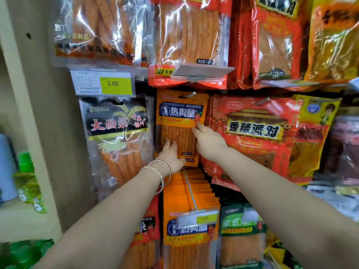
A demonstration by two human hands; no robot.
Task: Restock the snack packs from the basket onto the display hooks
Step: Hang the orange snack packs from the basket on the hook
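Orange plastic fills the middle of the rack, and both hands rest on it. The left hand (171, 154), with thin bangles (159, 171) at the wrist, lies flat against the lower part of the orange pack (180, 121), fingers spread upward over its clear window and thumb near the bottom edge; it presses and does not grip. The right hand (208, 142) reaches in from the right, its forefinger stretched up to touch the pack's right edge just under the blue label, the other fingers loosely curled, closed on nothing. That pack hangs from a hook (191, 95) through its top. Directly below, a long peg (191, 193) juts toward the camera, loaded with a deep row of the same orange packs (191, 228) and tipped with a price tag (198, 218). Left of the held pack hangs a black-labelled pack (116, 123) under a yellow tag (104, 83) reading 2.00. Right of it hangs a big red pack (254, 136), just beside the right wrist. Above, clear and red packs (190, 35) crowd the upper row. A cream post (25, 113) stands at far left. No basket shows.
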